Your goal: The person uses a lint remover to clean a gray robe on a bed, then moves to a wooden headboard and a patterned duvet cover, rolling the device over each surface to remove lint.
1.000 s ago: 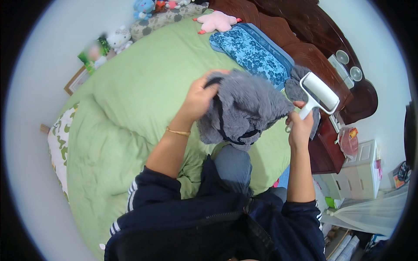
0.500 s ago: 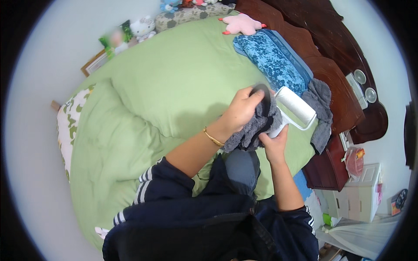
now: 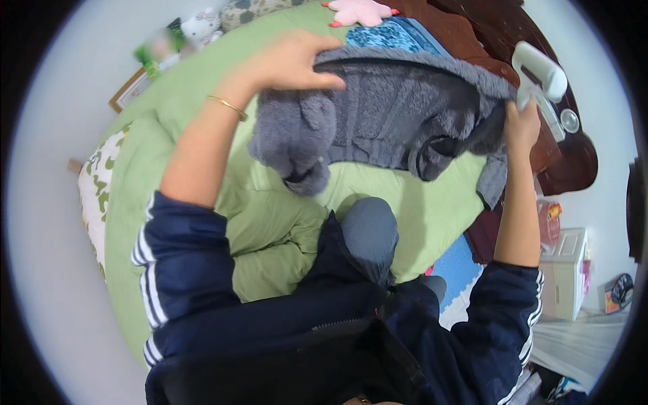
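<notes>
A grey fleece jacket [image 3: 398, 108] is spread between my hands above the bed, its near side hanging down. My left hand [image 3: 290, 64] is at its upper left edge, the thumb in front and fingers behind the cloth. A thick bunched part of the jacket hangs below that hand. My right hand [image 3: 522, 125] is closed at the jacket's right end. From the same hand sticks up a white lint roller [image 3: 540, 71], whose handle is mostly hidden by the fingers.
Green bedding [image 3: 270, 223] covers the bed. A blue patterned pillow [image 3: 398, 37] and a pink plush [image 3: 360, 11] lie beyond the jacket. A dark wooden headboard [image 3: 466, 34] runs along the right, with a white cabinet [image 3: 563, 270] nearer me. My knee [image 3: 368, 233] is over the bed.
The jacket was bunched up between my hands and is now spread wide. My left hand has moved left and up, my right hand right and up with the lint roller.
</notes>
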Action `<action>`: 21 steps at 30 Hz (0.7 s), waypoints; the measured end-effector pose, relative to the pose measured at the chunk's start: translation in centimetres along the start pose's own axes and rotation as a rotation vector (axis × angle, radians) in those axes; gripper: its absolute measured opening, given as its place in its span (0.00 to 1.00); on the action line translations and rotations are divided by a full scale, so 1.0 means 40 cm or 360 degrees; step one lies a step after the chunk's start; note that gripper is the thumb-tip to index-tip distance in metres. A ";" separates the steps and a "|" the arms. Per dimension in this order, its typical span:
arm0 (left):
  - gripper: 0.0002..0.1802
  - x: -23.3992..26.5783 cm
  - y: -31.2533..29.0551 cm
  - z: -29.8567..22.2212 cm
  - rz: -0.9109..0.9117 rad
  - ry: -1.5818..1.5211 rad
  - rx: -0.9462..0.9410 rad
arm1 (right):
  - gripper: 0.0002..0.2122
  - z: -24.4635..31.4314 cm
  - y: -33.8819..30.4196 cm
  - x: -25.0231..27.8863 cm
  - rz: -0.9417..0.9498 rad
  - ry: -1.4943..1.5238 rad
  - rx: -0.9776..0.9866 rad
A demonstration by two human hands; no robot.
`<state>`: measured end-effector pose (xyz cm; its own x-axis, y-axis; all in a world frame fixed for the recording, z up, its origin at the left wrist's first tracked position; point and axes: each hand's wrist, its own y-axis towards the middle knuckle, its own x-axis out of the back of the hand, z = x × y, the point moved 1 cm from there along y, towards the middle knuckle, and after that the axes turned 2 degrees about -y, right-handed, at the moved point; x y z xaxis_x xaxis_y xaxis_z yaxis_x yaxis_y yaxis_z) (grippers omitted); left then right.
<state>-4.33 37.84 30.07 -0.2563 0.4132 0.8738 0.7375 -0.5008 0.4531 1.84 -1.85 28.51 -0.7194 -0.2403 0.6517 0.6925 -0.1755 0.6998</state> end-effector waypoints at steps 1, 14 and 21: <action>0.21 0.006 0.004 0.003 -0.0051 0.0046 -0.0058 | 0.21 0.010 0.019 0.009 -0.0029 -0.0032 0.0036; 0.15 -0.107 0.101 0.167 0.0058 -0.2304 0.0728 | 0.18 0.102 0.054 0.025 0.0047 0.0049 -0.0099; 0.10 -0.108 0.200 -0.245 -0.0186 -0.2649 0.1165 | 0.17 0.280 -0.148 0.038 0.0404 0.1479 -0.0140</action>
<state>-3.46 24.61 31.65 0.1611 0.8896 -0.4273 0.9754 -0.2094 -0.0684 -3.96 9.52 28.62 -0.2442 -0.9336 0.2622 0.8503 -0.0761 0.5208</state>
